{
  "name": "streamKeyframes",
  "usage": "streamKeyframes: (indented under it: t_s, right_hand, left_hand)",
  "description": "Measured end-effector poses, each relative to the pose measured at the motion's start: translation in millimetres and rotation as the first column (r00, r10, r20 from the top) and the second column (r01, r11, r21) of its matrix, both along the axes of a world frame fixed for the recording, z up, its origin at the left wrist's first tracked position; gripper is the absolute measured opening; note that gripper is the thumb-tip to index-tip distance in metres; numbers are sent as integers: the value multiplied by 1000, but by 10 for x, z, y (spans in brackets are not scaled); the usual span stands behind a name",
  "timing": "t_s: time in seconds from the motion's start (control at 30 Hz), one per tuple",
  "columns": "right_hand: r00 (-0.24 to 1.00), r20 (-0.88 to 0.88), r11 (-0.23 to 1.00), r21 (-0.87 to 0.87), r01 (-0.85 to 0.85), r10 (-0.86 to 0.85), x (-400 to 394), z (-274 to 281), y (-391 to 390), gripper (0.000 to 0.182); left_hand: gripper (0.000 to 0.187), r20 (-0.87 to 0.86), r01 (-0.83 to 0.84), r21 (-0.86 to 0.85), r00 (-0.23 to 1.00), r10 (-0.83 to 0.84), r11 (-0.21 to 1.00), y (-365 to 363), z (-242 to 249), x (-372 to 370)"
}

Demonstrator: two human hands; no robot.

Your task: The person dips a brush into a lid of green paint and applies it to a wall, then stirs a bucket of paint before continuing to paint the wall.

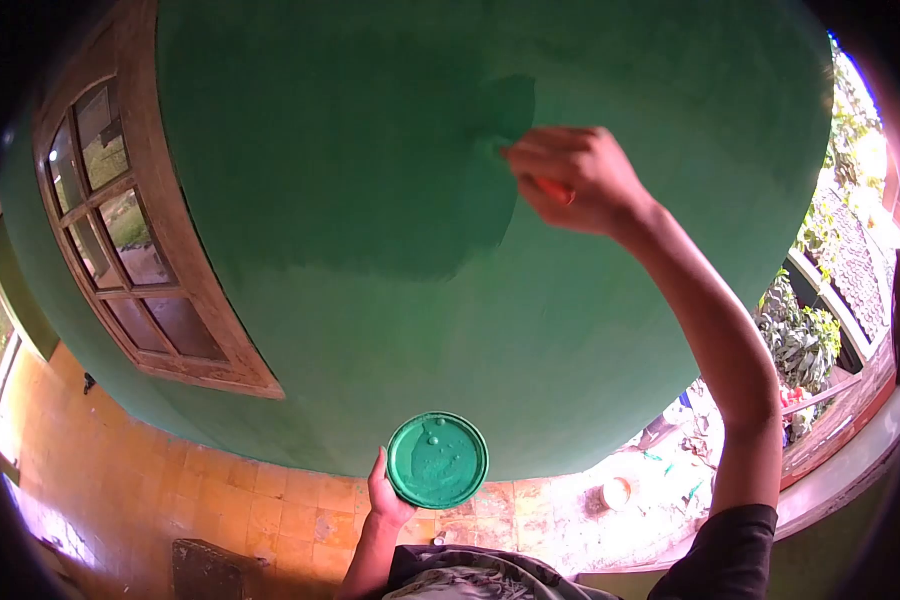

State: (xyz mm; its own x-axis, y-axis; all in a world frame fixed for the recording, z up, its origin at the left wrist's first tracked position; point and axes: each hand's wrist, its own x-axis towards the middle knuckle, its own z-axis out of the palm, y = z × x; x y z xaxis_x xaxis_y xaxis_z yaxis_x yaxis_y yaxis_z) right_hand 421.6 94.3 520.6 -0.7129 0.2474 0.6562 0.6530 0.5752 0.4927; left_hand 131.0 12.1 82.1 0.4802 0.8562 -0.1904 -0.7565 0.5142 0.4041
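Observation:
My right hand is raised against the green wall, its fingers wrapped round an orange-red handle. The brush head is hard to make out at the edge of a darker green painted patch. Low in the view, my left hand holds a round can of green paint from its left side and below. The can is upright, with bubbles on the paint's surface.
A wooden-framed window is set in the wall at the left. Below lies an orange tiled floor, with a dark block near the bottom. Plants and a wooden ledge stand at the right, near a whitish container.

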Motion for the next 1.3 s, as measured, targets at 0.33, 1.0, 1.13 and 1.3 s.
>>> streamKeyframes:
  t_s: [0.33,1.0,1.13,1.3]
  right_hand:
    - [980,192,998,30,-63,56,13,-932,55,19]
    - [958,286,994,-106,6,25,-75,-1534,84,17]
    - [993,116,974,-225,32,-5,-48,-1290,114,15]
    - [1000,-13,995,97,18,-17,-74,-560,58,24]
  left_hand:
    - [69,230,88,-11,970,-83,996,-3,-76,-12]
    - [81,506,213,-15,844,-177,977,34,-171,45]
    - [82,405,190,1,898,-174,982,46,-209,30]
    - [86,386,193,-16,906,-172,981,41,-188,36]
